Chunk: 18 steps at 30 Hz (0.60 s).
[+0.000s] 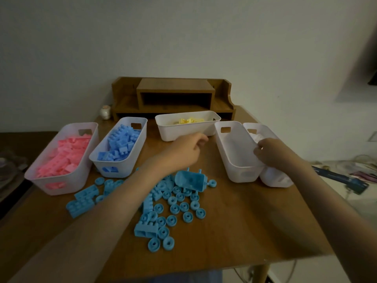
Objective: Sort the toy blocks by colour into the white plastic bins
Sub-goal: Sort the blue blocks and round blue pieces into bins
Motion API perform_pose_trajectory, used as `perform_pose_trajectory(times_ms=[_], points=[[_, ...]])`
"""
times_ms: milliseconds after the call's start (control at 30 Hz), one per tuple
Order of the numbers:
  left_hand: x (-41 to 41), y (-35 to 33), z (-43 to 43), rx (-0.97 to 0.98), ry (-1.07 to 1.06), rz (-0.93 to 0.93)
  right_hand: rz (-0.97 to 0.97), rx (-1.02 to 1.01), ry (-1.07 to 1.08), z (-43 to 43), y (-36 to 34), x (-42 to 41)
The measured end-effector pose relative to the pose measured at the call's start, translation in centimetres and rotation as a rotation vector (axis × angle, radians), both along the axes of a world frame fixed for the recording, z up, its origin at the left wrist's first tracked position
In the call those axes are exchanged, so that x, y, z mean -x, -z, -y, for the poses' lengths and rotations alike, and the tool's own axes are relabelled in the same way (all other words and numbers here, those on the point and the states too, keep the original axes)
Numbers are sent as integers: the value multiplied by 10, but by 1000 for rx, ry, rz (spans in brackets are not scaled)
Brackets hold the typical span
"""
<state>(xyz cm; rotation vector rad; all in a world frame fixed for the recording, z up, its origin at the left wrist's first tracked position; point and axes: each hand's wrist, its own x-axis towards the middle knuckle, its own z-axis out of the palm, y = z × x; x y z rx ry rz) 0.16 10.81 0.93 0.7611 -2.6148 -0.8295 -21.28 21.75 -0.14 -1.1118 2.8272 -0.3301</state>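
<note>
Five white bins stand in a row. The left one (pixel 40 176) holds pink blocks and the one beside it (pixel 98 160) holds blue blocks. The back bin (pixel 169 133) holds yellow blocks, and the far right bin (pixel 277 180) holds white pieces. Between those two stands the empty bin (pixel 230 160). Several turquoise blocks and wheels (pixel 175 203) lie loose on the table in front. My left hand (pixel 187 149) hovers before the yellow bin with fingers loosely curled; nothing shows in it. My right hand (pixel 271 153) grips the empty bin's right rim.
A wooden desk organiser (pixel 175 97) stands against the wall behind the bins, with a small jar (pixel 105 111) to its left. The table's front edge (pixel 244 262) is close to me. Clutter lies on the floor to the right (pixel 344 176).
</note>
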Motion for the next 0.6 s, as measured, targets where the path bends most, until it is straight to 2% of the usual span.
perform_pose_trajectory(times_ms=[100,200,233,333,400,500,600], points=[[-19,1,10,-2,7,77,-41,-9,-10,-4,0,-8],[-37,5,11,11,100,243,-358,140,-128,-11,-2,-35],[-41,7,10,45,138,320,-407,197,-192,-12,-7,-49],[-46,18,6,261,193,463,-249,243,-528,-8,-13,-90],[-46,24,9,291,150,413,-119,127,-682,-3,-7,-111],[-49,25,15,230,67,242,17,-8,-743,3,5,-122],[-54,24,18,249,29,141,137,-10,-757,9,8,-122]])
